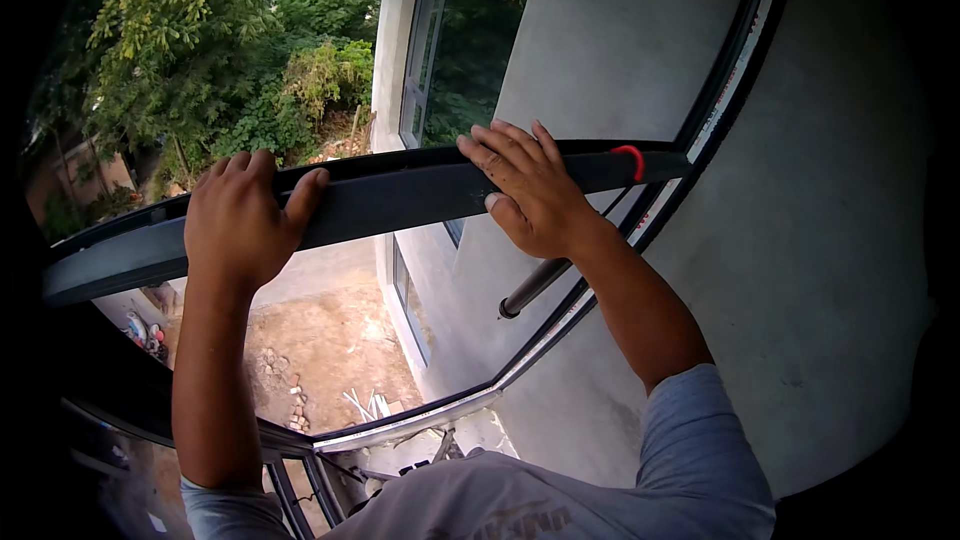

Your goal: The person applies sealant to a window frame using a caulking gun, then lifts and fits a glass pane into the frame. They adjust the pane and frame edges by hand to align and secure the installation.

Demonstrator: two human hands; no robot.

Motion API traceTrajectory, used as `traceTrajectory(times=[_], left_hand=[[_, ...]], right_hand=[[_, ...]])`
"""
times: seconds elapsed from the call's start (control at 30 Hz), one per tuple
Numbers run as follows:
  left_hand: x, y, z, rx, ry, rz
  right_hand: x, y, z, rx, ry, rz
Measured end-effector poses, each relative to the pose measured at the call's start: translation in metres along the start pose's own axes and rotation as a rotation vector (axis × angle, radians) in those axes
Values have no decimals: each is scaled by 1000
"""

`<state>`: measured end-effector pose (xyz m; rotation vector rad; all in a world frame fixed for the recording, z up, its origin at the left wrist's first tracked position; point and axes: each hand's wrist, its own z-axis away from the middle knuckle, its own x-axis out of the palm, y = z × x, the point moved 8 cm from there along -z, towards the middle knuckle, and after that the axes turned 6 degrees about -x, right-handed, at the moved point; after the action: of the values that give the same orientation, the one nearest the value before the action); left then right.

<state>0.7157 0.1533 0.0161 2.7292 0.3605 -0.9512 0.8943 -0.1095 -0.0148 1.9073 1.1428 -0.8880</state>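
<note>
Together, both hands, left [240, 220] and right [530, 190], grip the dark window-frame bar [400, 195], fingers curled over it.

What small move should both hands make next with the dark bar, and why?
Probably ease the dark bar rightward toward the window frame: the left hand and right hand both grip it, and its red-marked end sits right at the frame's edge.

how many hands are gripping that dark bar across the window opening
2. The left hand grips the dark bar toward its left part, fingers over the top. The right hand grips it right of middle, near the red mark. No other hands show.
</note>
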Motion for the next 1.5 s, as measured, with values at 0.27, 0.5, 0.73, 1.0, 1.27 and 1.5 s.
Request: traceTrajectory(times=[0.27,0.5,0.73,1.0,1.27,1.5], left_hand=[[-1,1,0,-7,-8,7],[-4,2,1,1,47,-3],[-4,1,1,8,71,17],[-2,0,1,-2,45,6],[-3,1,0,5,39,12],[0,0,0,-8,-7,12]], right_hand=[[-6,6,-2,-16,-13,-46],[-8,6,-13,-8,-17,-87],[-7,0,-16,9,-59,-68],[-3,2,-15,36,-115,-39],[-4,-19,-19,-65,-33,-40],[-4,4,3,-114,-44,-16]])
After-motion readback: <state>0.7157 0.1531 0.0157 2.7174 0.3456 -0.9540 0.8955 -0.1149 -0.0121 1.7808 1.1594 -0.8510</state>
